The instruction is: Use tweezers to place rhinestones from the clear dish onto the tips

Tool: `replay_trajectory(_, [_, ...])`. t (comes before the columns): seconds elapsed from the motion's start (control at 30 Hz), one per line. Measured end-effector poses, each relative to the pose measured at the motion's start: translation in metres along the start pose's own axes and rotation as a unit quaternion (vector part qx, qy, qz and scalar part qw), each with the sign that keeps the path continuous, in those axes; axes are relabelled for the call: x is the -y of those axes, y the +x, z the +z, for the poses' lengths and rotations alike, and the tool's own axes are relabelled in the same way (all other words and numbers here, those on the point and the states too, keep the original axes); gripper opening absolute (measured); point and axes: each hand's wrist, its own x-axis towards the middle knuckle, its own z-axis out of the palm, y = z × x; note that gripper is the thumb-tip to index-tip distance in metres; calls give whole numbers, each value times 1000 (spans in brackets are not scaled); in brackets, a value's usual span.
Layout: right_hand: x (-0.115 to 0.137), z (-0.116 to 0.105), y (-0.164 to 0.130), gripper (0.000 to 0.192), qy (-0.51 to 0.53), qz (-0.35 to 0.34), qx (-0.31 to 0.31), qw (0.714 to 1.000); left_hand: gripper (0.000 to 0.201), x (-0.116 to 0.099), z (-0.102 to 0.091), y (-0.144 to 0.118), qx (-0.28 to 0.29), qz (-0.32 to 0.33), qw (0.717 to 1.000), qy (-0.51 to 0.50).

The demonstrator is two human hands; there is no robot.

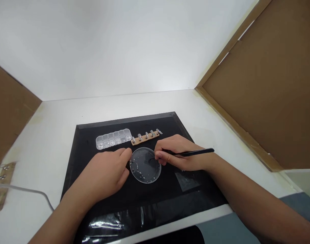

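Note:
Black tweezers [195, 152] are pinched in my right hand [176, 152], with their handle end lying back over the wrist. Their dark tips reach into a round clear shallow dish [145, 182], where many tiny white and shiny pieces are scattered, mostly on the left side. I cannot tell whether the tips hold a piece. At the dish's left rim, my left hand [106, 173] has its fingers curled, the index fingertip by the edge. Anything inside those fingers is hidden. Just behind the dish lies a wooden strip [145, 138] bearing several small upright pieces with shiny nail-like tips.
A clear compartment box [113, 139] with its lid raised holds tiny shiny bits, behind my left hand. A small translucent sheet [187, 181] lies on the black mat [145, 200]. At far left are a grey cable [30, 189] and another wooden strip [7, 184]. Brown panels [266, 84] flank the white table.

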Motion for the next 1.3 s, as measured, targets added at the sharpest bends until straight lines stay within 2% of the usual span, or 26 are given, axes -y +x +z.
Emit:
replay_trajectory(0.07, [1, 1, 0, 26, -16, -7, -3, 1000, 6, 0, -1, -1, -10, 14, 1000, -10])
replay_trajectory(0.17, [1, 3, -1, 24, -46, -20, -6, 999, 16, 1, -1, -3, -22, 33, 999, -27])
replay_trajectory(0.3, [-2, 8, -3, 22, -65, -35, -20, 997, 18, 2, -2, -4, -25, 48, 998, -35])
replay_trajectory(0.63, [-3, 2, -5, 24, -57, 0, -56, 997, 16, 3, -2, -5, -21, 51, 998, -19])
replay_trajectory(0.8, [-1, -3, -5, 22, 0, 44, -74, 996, 18, 4, -1, -4, -32, 40, 999, 1])
replay_trajectory(1.03, [-6, -5, -5, 24, 42, 57, -48, 996, 16, 2, -5, -2, -7, 21, 1000, 4])
replay_trajectory(1.13, [-3, -1, -4, 29, 128, 44, -93, 986, 22, 2, -5, -2, -3, 17, 1000, -4])
replay_trajectory(1.23, [-2, 4, -2, 33, 232, 55, -167, 957, 27, 2, -4, -3, -3, 17, 1000, -13])
replay_trajectory(1.3, [-2, 5, 0, 35, 274, 71, -187, 941, 28, 2, -4, -2, 4, 15, 1000, -17])
